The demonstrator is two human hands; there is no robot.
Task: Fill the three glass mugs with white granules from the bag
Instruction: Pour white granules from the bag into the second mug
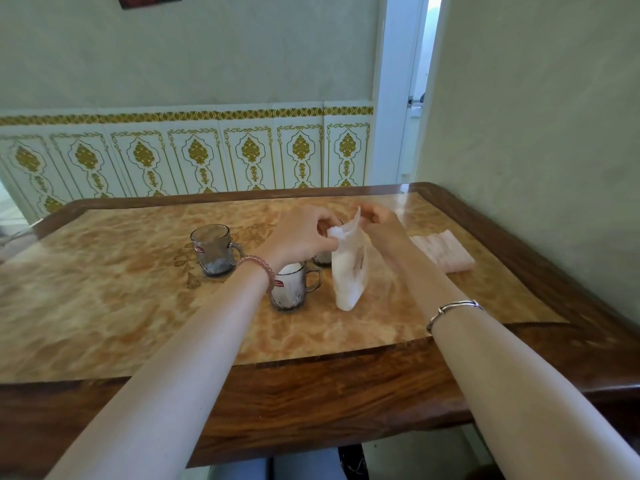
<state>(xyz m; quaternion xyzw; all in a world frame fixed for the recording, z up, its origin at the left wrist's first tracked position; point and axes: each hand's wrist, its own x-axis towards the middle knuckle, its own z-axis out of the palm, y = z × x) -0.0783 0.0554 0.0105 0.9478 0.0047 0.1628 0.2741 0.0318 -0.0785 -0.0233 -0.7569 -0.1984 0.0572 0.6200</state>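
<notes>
Two forearms reach forward over the wood-edged surface (311,386); I note a silver bangle (453,311) on the right one and a pink bead bracelet (259,271) on the left wrist. Nearest mug (294,287) stands just left of the bag, handle to the right, heaped with white granules. The bag (348,271) stands upright on the marbled inlay, lower part full and white, top gathered. My left hand (304,233) pinches the crumpled top of the bag between thumb and curled fingers. My right hand (377,220) grips the raised flap of the bag mouth; its fingers are curled, the tips blurred. Second mug (323,259) sits behind the hands, mostly hidden; fill level cannot be told. Third mug (213,251) stands well to the left, with only a little at its bottom. Folded pale cloth (441,251) lies to the right, apart from the bag.
</notes>
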